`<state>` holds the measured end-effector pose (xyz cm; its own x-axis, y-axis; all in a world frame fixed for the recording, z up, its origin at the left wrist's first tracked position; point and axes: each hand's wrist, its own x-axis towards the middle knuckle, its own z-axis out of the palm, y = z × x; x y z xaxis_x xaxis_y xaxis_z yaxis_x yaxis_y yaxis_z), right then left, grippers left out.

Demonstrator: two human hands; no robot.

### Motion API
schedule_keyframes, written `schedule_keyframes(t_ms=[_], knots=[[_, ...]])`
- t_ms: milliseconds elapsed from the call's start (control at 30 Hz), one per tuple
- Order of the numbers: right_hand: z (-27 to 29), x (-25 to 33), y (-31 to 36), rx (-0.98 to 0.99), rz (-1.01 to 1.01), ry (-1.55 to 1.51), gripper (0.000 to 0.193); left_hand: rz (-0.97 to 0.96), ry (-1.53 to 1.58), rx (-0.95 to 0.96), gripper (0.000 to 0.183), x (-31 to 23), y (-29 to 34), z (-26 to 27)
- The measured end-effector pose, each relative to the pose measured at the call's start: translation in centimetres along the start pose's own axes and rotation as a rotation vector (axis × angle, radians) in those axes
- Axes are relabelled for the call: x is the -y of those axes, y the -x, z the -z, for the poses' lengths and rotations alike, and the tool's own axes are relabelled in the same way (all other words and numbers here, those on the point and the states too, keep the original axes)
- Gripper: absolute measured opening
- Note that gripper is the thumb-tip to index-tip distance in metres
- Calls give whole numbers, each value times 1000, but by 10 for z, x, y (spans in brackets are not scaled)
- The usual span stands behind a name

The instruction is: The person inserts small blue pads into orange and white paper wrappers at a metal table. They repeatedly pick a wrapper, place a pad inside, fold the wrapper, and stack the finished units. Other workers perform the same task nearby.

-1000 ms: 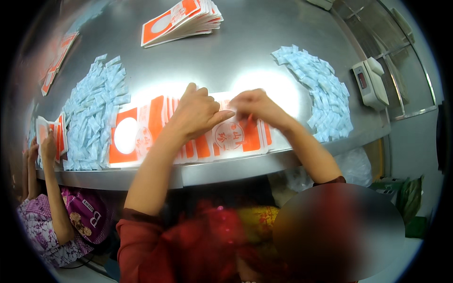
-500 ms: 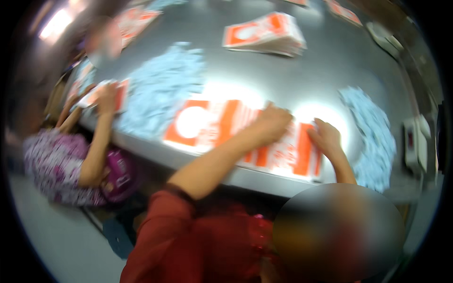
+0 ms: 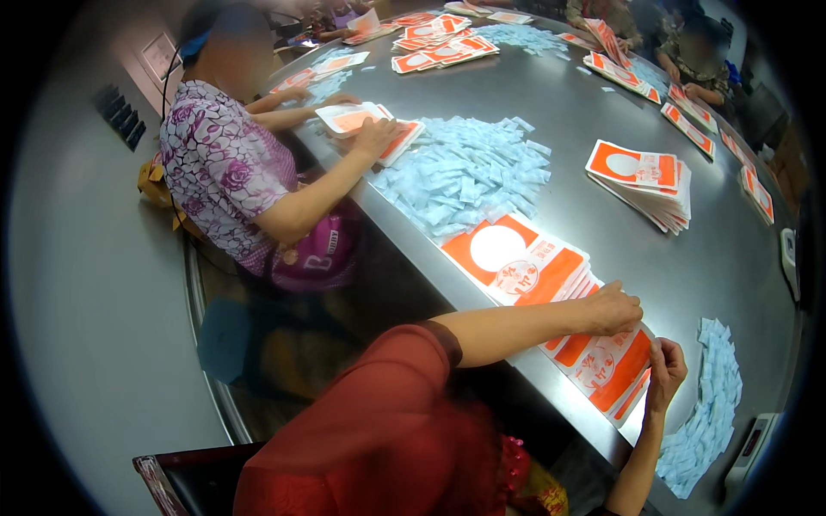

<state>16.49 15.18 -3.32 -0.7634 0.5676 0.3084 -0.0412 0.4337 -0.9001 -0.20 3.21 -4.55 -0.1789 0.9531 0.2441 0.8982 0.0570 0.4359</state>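
A row of overlapping flat orange-and-white bags (image 3: 551, 272) lies fanned along the near edge of the metal table. My left hand (image 3: 613, 310) rests over the right part of this row, its fingers curled and pressed together; what they hold, if anything, is hidden. At the row's right end, my right hand (image 3: 667, 370) pinches the edge of an orange-and-white bag (image 3: 609, 371) between thumb and fingers. Beside that hand is a long pile of small pale-blue packets (image 3: 707, 404).
A larger heap of pale-blue packets (image 3: 469, 176) lies left of the row. Beyond stands a stack of bags (image 3: 641, 185). At the left, a co-worker in a flowered shirt (image 3: 228, 155) handles bags. A white scale (image 3: 750, 447) sits at the right. Others work along the far side.
The view has swung to the left, bringing the co-worker and the far table into sight. My hands stay at the right part of the bag row, my right hand at its end.
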Motion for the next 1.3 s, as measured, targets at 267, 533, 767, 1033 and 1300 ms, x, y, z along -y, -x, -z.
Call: schedule_keyframes(t_ms=[267, 533, 767, 1033, 1300], knots=[[18, 0, 10, 380, -277, -5, 29, 20, 108, -344, 11, 22, 4, -5], [5, 7, 5, 212, -398, 7, 27, 49, 34, -241, 24, 25, 7, 2], [13, -5, 3, 153, -502, -153, 25, -8, 175, -358, 44, 2, 2, 15], [10, 3, 2, 213, -539, -282, 24, -464, 5, -244, 49, -20, -3, 12], [7, 14, 0, 433, -570, -43, 28, -365, 41, -15, 41, -16, -1, 4]])
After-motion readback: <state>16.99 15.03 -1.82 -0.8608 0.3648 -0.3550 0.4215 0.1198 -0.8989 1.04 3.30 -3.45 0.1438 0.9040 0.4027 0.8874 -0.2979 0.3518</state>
